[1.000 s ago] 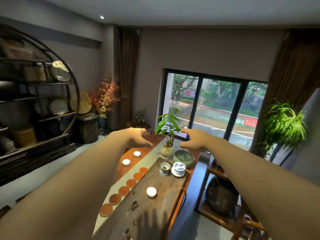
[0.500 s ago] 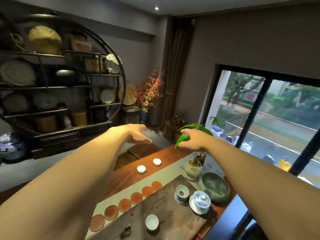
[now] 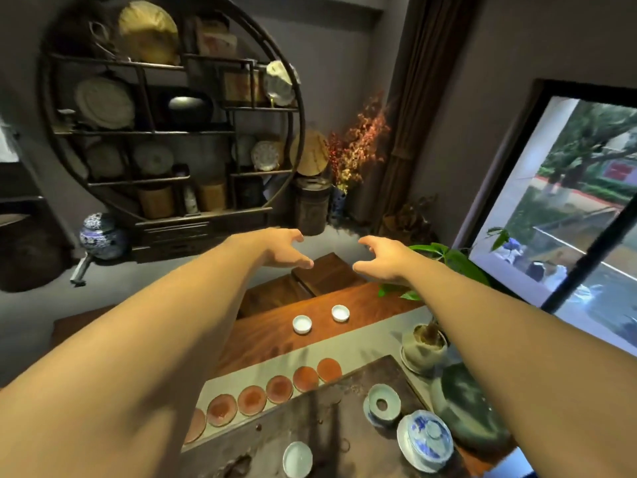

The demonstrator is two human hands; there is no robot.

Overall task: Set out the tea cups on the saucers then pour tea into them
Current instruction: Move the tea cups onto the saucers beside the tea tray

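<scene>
Two small white tea cups [image 3: 302, 324] [image 3: 340, 312] stand on the reddish wooden table, beyond a grey runner. Several round orange saucers [image 3: 279, 389] lie in a row on the runner. A third white cup [image 3: 297, 459] sits on the dark stone tea tray [image 3: 331, 419]. A blue-and-white lidded gaiwan [image 3: 424, 440] and a pale strainer cup [image 3: 383, 404] stand at the tray's right. My left hand [image 3: 283, 248] and my right hand [image 3: 385, 258] are stretched out, empty, fingers spread, above and beyond the far two cups.
A potted green plant [image 3: 424, 346] and a dark green bowl [image 3: 470, 407] stand at the table's right. Dark wooden blocks [image 3: 325, 276] lie past the table's far end. A round display shelf [image 3: 172, 108] fills the left wall; a window [image 3: 582, 215] is at right.
The view has tilted down and turned left, bringing the table closer. Both hands stay outstretched and empty, now spread wider apart over the table's far end.
</scene>
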